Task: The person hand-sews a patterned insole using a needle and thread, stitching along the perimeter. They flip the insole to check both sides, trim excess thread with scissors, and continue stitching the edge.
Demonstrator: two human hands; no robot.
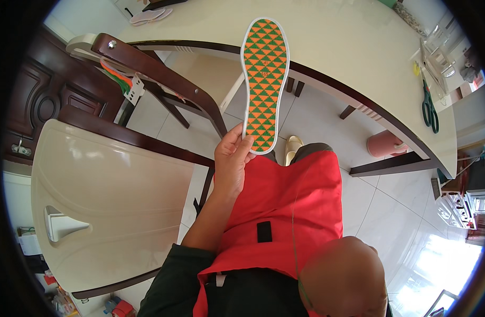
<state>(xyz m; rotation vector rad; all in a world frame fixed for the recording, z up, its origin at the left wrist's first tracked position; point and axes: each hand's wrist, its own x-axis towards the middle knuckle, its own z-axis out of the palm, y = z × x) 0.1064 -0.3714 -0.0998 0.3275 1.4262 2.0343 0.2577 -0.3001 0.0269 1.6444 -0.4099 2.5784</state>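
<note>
My left hand (pixel 233 158) pinches the heel end of a shoe insole (pixel 264 87) between thumb and fingers. The insole stands toe-up over my lap, patterned in orange and green triangles inside a white border. Close to the camera at the lower right, my right hand (pixel 343 277) is blurred and rounded like a fist; its fingertips are hidden. A thin green thread (pixel 294 232) runs over my red apron (pixel 285 190) and along this hand, which seems closed on it.
A cream table (pixel 332 31) with a dark edge curves ahead, with green-handled scissors (pixel 428 108) at its right and pale insoles (pixel 151 16) at far left. A chair (pixel 115 185) stands at my left, near hanging orange and green threads (pixel 115 76). A pink bucket (pixel 384 143) sits beneath the table.
</note>
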